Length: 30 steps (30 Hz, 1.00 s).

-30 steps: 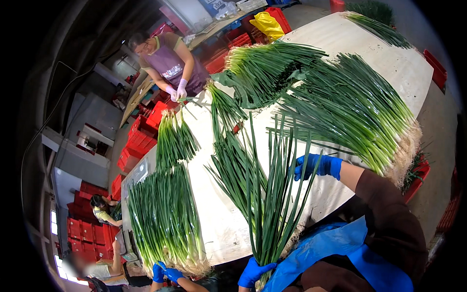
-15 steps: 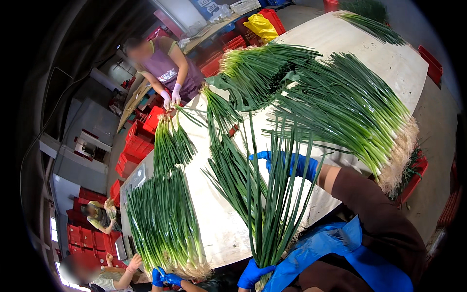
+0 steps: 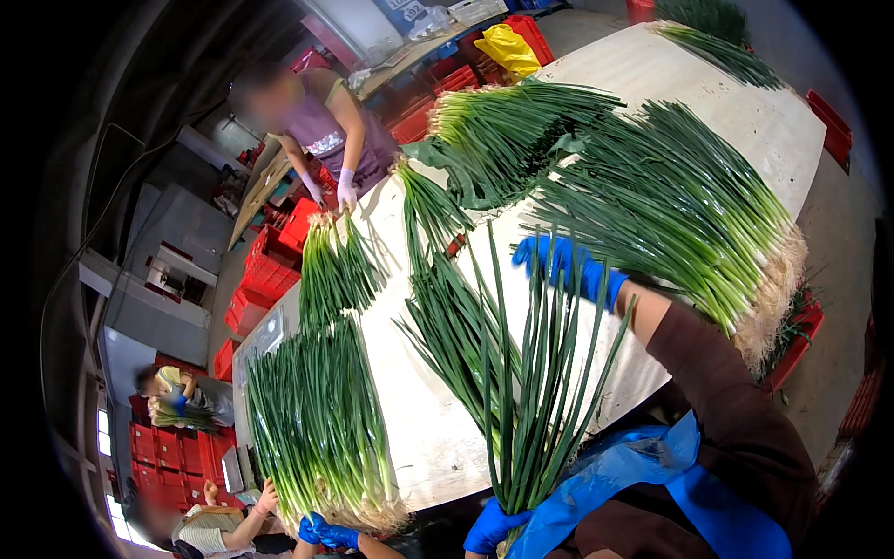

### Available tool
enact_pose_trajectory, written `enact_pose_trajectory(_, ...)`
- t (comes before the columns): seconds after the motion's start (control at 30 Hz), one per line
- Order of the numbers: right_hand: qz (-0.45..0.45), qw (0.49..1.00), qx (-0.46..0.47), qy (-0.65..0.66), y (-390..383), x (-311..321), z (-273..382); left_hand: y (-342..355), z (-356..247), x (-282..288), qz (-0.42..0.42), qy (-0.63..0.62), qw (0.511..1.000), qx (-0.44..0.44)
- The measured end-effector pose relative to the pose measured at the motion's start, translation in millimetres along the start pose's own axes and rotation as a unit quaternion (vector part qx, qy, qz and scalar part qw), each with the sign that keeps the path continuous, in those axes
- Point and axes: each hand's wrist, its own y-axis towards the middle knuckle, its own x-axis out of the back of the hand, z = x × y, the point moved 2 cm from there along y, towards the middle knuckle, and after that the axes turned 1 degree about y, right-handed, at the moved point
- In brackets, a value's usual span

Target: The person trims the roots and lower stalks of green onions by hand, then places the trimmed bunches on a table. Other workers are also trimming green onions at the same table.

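Observation:
My left hand (image 3: 495,527), in a blue glove, is closed around the lower stems of a bunch of green onions (image 3: 521,438) at the table's near edge. Its long leaves stand up and fan out over the table. Beyond these leaves my right hand (image 3: 568,268), also blue-gloved, is raised over the table with its fingers stretched to the left, partly crossed by leaf tips. I see nothing held in it. Next to it on the right lies a large pile of green onions (image 3: 670,214), roots toward the right edge. More green onions (image 3: 456,326) lie behind the held bunch.
Another pile of green onions (image 3: 317,419) covers the table's left side, where a co-worker's blue-gloved hands (image 3: 326,531) touch the root ends. Across the white table (image 3: 419,447), a person in a purple apron (image 3: 340,130) handles small bunches. Red crates (image 3: 265,265) stand along the left.
My right hand has lifted slightly away from the leaf tips, its pointing finger now closer to the others. My left hand keeps its hold. Across the table, the purple-aproned person's hands have moved apart.

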Motion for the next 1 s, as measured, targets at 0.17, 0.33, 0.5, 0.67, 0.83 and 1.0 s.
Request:
enact_pose_trajectory(0.17,-0.303,0.950,-0.079,-0.018,10,68,51,-6,-10,-7,0.001,0.002,1.000,0.010)
enact_pose_trajectory(0.33,-0.140,0.983,-0.015,-0.116,-3,68,118,-8,-11,-5,-0.018,0.023,0.999,0.037)
enact_pose_trajectory(0.5,0.125,0.896,-0.030,-0.425,-16,36,145,-1,-17,-6,0.003,0.045,0.999,0.028)
enact_pose_trajectory(0.67,0.212,0.795,-0.096,-0.559,-19,19,145,0,-14,-5,0.006,0.044,0.999,0.032)
enact_pose_trajectory(0.83,0.218,0.801,-0.068,-0.554,-15,25,121,-2,-13,-6,0.002,0.045,0.999,0.027)
enact_pose_trajectory(1.0,0.168,0.776,-0.027,-0.607,-14,12,116,-6,-8,-9,-0.007,0.036,0.999,0.017)
